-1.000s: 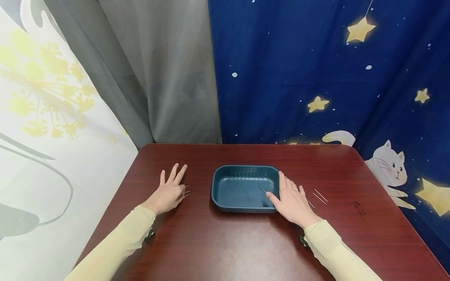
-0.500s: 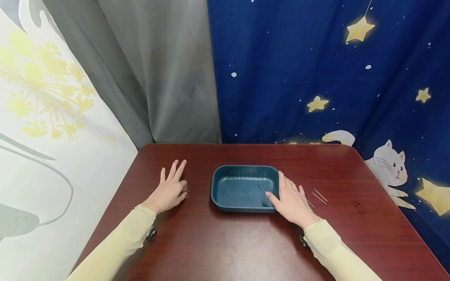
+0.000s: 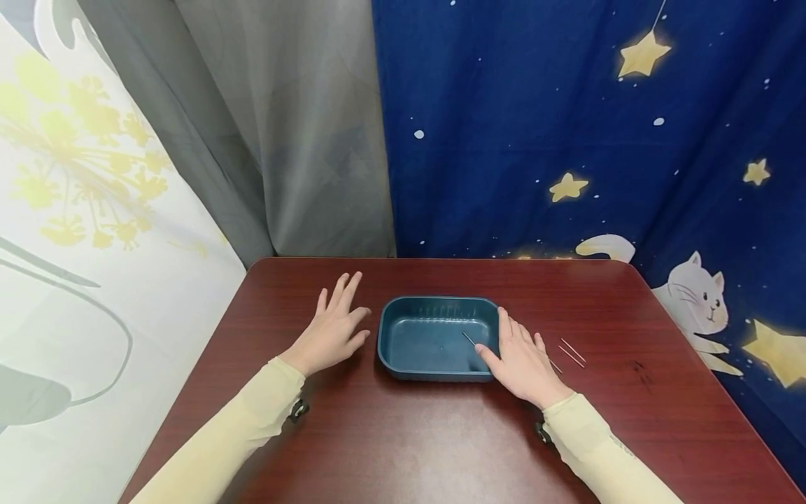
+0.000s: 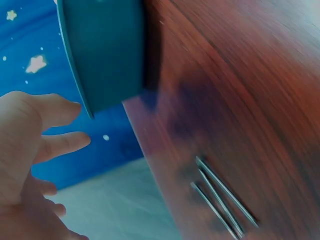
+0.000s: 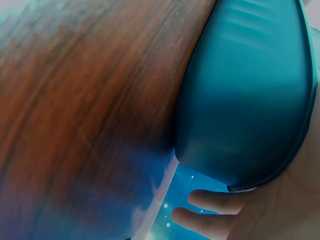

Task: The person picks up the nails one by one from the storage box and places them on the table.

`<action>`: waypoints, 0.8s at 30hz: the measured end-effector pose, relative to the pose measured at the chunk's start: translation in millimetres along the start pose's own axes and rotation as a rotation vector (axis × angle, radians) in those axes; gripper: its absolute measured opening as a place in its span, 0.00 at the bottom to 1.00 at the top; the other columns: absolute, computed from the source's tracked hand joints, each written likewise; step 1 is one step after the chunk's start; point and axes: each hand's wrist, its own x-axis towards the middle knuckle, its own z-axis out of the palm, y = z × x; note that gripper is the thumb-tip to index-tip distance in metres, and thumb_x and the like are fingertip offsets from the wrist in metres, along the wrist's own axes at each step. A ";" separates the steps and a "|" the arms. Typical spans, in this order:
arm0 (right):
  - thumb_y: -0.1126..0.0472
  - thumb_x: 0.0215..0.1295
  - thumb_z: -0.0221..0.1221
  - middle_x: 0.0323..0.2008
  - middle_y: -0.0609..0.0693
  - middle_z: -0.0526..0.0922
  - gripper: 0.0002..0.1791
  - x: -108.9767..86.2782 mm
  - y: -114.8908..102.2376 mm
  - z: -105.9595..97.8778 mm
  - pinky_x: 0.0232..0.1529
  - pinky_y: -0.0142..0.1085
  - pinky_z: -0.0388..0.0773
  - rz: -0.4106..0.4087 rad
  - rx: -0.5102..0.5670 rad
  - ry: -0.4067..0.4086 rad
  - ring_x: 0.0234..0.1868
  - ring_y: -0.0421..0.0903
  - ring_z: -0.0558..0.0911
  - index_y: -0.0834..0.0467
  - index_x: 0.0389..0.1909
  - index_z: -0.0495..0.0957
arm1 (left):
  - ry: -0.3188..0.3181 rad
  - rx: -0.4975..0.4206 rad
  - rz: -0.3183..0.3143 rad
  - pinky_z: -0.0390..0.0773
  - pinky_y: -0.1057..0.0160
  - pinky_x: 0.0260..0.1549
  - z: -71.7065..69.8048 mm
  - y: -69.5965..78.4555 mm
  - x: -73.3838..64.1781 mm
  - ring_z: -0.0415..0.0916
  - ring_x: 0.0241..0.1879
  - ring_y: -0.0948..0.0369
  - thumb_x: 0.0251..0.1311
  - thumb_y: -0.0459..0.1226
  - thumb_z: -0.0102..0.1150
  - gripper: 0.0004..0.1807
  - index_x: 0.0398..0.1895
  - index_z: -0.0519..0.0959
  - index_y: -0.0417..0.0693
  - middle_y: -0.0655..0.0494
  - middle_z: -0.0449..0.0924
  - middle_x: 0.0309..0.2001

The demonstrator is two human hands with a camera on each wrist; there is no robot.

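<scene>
My left hand (image 3: 330,336) hovers just left of a dark teal plastic basin (image 3: 434,375), fingers spread and nothing visible between them. Three thin metal rods (image 4: 220,200) lie close together on the table in the left wrist view; the hand hides them from the head camera. At the basin's right end, my right hand (image 3: 525,364) holds the rim, thumb over the inner side and fingers along the outside. Inside the basin a thin rod (image 3: 469,338) shows, partly covered by that thumb. The basin wall (image 5: 245,100) fills much of the right wrist view.
More thin metal rods (image 3: 571,355) lie on the dark red wooden table (image 3: 415,441), right of my right hand, one partly hidden behind it. Grey and blue star-patterned curtains (image 3: 504,126) hang behind the table's back edge.
My left hand has left the rods at left, moved right and slightly away from me toward the basin, and its bent fingers have spread. The right hand and basin stay put.
</scene>
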 end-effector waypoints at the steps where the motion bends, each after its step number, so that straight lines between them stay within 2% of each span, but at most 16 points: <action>1: 0.35 0.70 0.54 0.76 0.62 0.57 0.53 -0.1 -0.2 0.1 0.66 0.71 0.48 0.001 0.001 -0.001 0.73 0.63 0.60 0.62 0.80 0.42 | 0.003 -0.003 0.004 0.48 0.26 0.64 0.6 3.1 2.6 0.37 0.77 0.39 0.63 0.43 0.66 0.18 0.53 0.82 0.46 0.42 0.37 0.80; 6: 0.36 0.70 0.55 0.75 0.63 0.58 0.53 0.2 -0.9 -0.5 0.66 0.71 0.49 0.005 0.005 0.001 0.73 0.62 0.60 0.63 0.80 0.43 | 0.034 -0.005 0.062 0.54 0.29 0.64 2.8 19.5 16.7 0.43 0.76 0.38 0.64 0.45 0.64 0.19 0.56 0.81 0.47 0.39 0.43 0.79; 11: 0.36 0.70 0.55 0.75 0.63 0.59 0.52 0.9 -1.7 -1.4 0.66 0.71 0.49 0.005 0.006 0.006 0.73 0.62 0.60 0.63 0.80 0.43 | 0.112 0.025 0.173 0.68 0.37 0.59 8.8 37.4 32.6 0.55 0.71 0.39 0.65 0.44 0.63 0.24 0.61 0.78 0.44 0.38 0.58 0.73; 13: 0.36 0.70 0.55 0.75 0.63 0.59 0.52 1.0 -2.0 -1.4 0.66 0.71 0.49 0.005 0.003 0.006 0.73 0.62 0.61 0.63 0.80 0.43 | 0.119 0.034 0.197 0.70 0.41 0.56 13.1 45.7 38.1 0.58 0.68 0.43 0.66 0.45 0.61 0.25 0.63 0.77 0.45 0.40 0.62 0.70; 18: 0.36 0.70 0.55 0.75 0.63 0.59 0.53 0.8 -2.4 -0.4 0.66 0.71 0.49 0.002 -0.004 -0.002 0.73 0.62 0.61 0.63 0.80 0.42 | 0.065 0.047 0.223 0.72 0.47 0.54 24.0 69.6 50.1 0.62 0.64 0.48 0.68 0.46 0.59 0.26 0.66 0.75 0.48 0.46 0.68 0.65; 24: 0.36 0.70 0.55 0.73 0.63 0.61 0.52 1.3 -2.0 -0.5 0.65 0.72 0.51 -0.008 -0.021 0.017 0.71 0.62 0.63 0.64 0.80 0.44 | 0.011 0.086 0.230 0.75 0.52 0.51 34.4 102.8 70.6 0.70 0.58 0.55 0.68 0.46 0.61 0.23 0.64 0.78 0.50 0.53 0.76 0.58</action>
